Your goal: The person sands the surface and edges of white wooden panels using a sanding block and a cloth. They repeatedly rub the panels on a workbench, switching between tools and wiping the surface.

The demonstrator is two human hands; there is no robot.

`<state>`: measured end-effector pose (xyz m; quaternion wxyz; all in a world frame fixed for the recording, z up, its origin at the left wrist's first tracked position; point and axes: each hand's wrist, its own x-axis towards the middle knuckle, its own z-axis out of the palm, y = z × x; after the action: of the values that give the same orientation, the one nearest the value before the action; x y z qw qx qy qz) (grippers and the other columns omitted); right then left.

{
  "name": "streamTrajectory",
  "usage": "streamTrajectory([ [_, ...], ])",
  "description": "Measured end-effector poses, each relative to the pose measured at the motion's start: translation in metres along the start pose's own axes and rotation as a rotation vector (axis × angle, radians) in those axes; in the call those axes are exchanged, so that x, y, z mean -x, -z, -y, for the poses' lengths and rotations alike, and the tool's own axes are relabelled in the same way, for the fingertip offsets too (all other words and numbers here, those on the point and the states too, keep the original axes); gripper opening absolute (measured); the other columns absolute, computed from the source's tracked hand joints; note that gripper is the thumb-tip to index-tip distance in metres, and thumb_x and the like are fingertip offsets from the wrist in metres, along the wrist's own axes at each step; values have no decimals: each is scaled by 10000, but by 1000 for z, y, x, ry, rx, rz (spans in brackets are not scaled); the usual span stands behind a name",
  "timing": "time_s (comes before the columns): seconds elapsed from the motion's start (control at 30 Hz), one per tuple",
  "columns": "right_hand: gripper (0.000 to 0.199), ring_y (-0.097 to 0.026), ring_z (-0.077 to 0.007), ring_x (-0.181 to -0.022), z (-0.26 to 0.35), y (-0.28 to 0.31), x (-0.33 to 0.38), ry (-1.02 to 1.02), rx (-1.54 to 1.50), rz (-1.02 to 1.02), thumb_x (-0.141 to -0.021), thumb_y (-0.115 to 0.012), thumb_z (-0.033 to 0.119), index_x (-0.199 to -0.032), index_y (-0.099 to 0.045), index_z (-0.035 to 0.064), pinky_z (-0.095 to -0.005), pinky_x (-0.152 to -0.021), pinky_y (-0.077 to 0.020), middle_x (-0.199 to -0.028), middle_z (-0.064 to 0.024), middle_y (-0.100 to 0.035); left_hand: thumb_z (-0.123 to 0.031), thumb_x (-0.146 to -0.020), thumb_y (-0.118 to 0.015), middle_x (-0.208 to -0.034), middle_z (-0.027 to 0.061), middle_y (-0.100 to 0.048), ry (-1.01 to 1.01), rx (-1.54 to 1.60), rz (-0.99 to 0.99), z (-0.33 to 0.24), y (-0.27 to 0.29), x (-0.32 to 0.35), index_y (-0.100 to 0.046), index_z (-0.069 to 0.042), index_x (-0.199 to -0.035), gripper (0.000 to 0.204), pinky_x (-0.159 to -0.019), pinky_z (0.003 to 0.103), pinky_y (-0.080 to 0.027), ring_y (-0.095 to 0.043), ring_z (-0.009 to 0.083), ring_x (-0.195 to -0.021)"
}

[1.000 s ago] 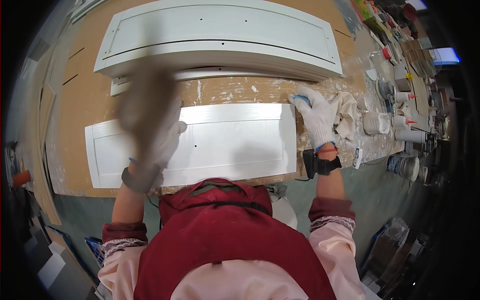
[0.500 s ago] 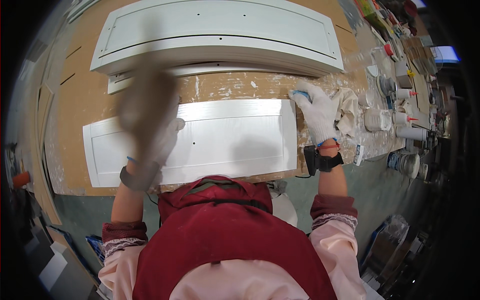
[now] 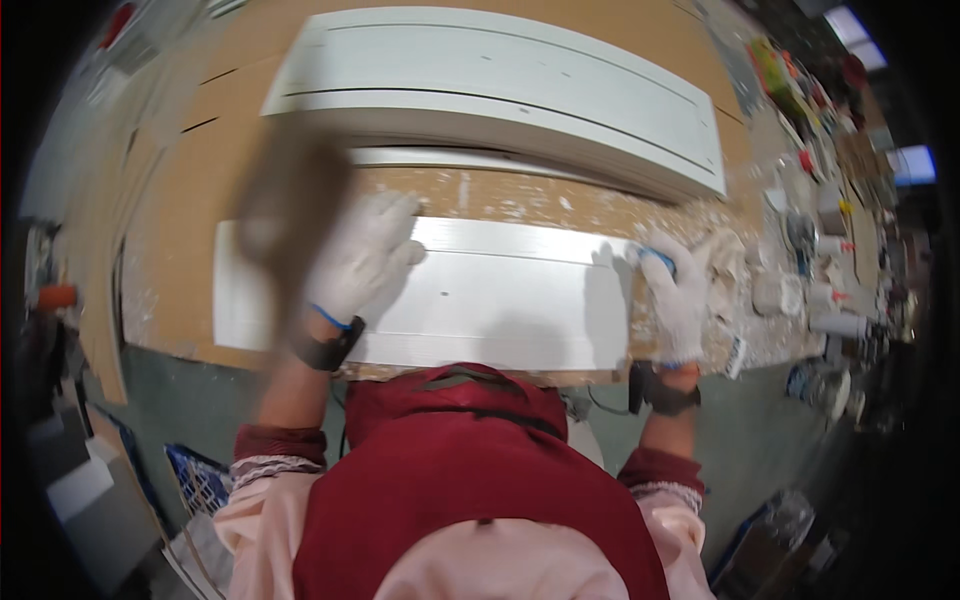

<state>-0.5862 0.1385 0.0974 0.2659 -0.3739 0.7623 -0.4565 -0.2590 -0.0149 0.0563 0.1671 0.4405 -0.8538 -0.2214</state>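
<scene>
A white framed panel [image 3: 500,300] lies flat in front of me on the worktable. My left hand [image 3: 365,255], in a white knit glove, rests on the panel's left half with its fingers stretched toward the far edge; a large blurred brown shape [image 3: 300,195] close to the camera hides part of the panel beside it. Just beyond the panel's right end is my right hand [image 3: 678,300], also gloved, its fingers curled round a small blue thing [image 3: 658,260] that is mostly hidden. Shadows fall across the panel.
Behind the panel stands a stack of similar white panels [image 3: 500,65]. The brown tabletop [image 3: 480,190] is spotted with white paint. On the right are a crumpled cloth [image 3: 722,255], a tub [image 3: 775,293] and several bottles. A grey-green floor [image 3: 180,390] shows below the table edge.
The whole view has shifted and tilted, so panel and stack appear farther right. My left hand shows more clearly beside the blurred shape. My right hand stays by the panel's right end with the blue thing.
</scene>
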Motion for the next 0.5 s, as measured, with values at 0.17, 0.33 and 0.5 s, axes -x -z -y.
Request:
streamTrajectory([
  [0.17, 352, -605, -108, -853, 24, -31, 46, -129, -231, 64, -887, -609, 63, -1204, -562, -83, -218, -705, -490, -1043, -115, -654, -252, -745, -707, -1281, 210, -540, 188, 82, -209, 46, 45, 46, -565, -33, -1235, 555, -1006, 418, -419, -494, 379, -1191],
  [0.33, 375, -609, -100, -816, 42, -68, 68, -163, -210, 224, -880, -598, 34, -1236, -541, -72, -212, -610, -481, -1009, -113, -668, -287, -759, -692, -1304, 191, -526, 577, 72, -365, 104, 80, 118, -552, -30, -1256, 577, -1008, 424, -411, -479, 356, -1212],
  [0.5, 374, -606, -115, -794, 87, -127, 82, -95, -150, 352, -867, -609, 43, -1227, -565, -52, -229, -641, -492, -981, -85, -658, -309, -729, -697, -1247, 182, -554, 816, -39, -337, 133, 102, 147, -561, -46, -1237, 588, -983, 434, -419, -498, 337, -1183],
])
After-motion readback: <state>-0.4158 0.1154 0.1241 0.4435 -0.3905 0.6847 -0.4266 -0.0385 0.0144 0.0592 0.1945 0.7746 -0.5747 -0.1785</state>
